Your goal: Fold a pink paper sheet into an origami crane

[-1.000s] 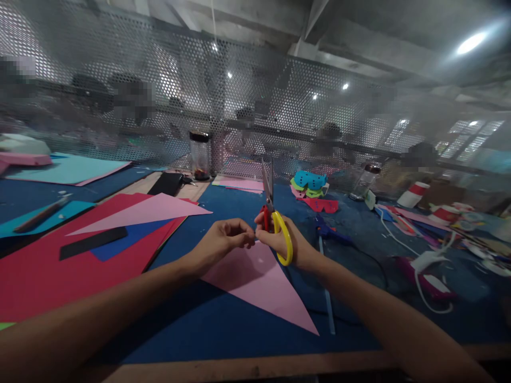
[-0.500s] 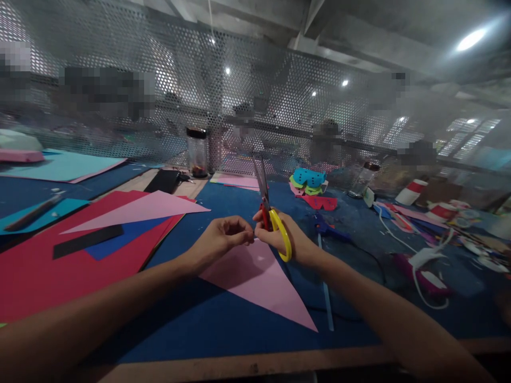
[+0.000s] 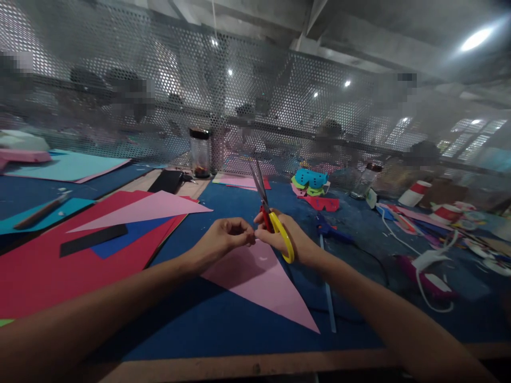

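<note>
My right hand [image 3: 297, 239] is closed around a pair of scissors [image 3: 286, 242] with yellow and red handles. The blades point up and away from me, tips a little apart. My left hand [image 3: 225, 236] is curled in a pinch, its fingertips almost meeting those of the right; whatever sits between them is too small to make out. Beneath both hands a pink triangular sheet [image 3: 275, 298] lies flat on the blue tabletop [image 3: 191, 330]. To the left, another pink triangle [image 3: 159, 207], a black strip [image 3: 93, 240] and a blue piece [image 3: 120, 243] rest on red sheets [image 3: 91, 282].
Blue glue gun [image 3: 331, 229] and its cord lie right of the scissors. Behind it stand cut-out masks [image 3: 309, 179]. A lidded jar [image 3: 199, 154] is by the perforated screen [image 3: 239, 80]. At left lies a knife [image 3: 40, 211]; far right, a magenta glue gun [image 3: 425, 279] with white cable.
The scissor blades have parted a little more at the tips. Both hands stay in almost the same place, while the whole view has shifted slightly.
</note>
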Demonstrator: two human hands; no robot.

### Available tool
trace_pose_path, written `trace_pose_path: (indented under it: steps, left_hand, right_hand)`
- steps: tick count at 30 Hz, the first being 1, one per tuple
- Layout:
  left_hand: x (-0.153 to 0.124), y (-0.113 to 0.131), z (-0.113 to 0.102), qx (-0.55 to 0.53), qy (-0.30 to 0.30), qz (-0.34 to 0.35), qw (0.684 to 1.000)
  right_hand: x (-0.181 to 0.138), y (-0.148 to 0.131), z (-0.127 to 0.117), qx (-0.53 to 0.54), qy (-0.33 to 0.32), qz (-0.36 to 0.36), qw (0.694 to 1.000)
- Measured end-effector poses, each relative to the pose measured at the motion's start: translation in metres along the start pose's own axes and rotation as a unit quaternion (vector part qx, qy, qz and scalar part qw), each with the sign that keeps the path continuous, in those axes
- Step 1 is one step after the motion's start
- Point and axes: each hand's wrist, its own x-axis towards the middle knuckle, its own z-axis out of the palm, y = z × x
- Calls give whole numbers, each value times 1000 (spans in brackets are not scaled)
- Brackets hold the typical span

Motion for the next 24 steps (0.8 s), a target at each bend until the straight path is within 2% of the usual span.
trace_pose_path:
  steps: [5,9,16,24]
  left_hand:
    - [4,-2,-8,-60,46,-11,997]
    - [5,-1,-9,-97,51,-21,994]
    - [3,-6,-5,-77,0,-18,997]
    - [2,-8,-2,-50,-23,2,998]
  right_hand:
    - [-5,2,-20,-60,5,-49,997]
    - [-7,10,-23,-95,11,-36,995]
    - [-2,-2,1,65,28,11,997]
    - [-4,-9,0,84,21,13,996]
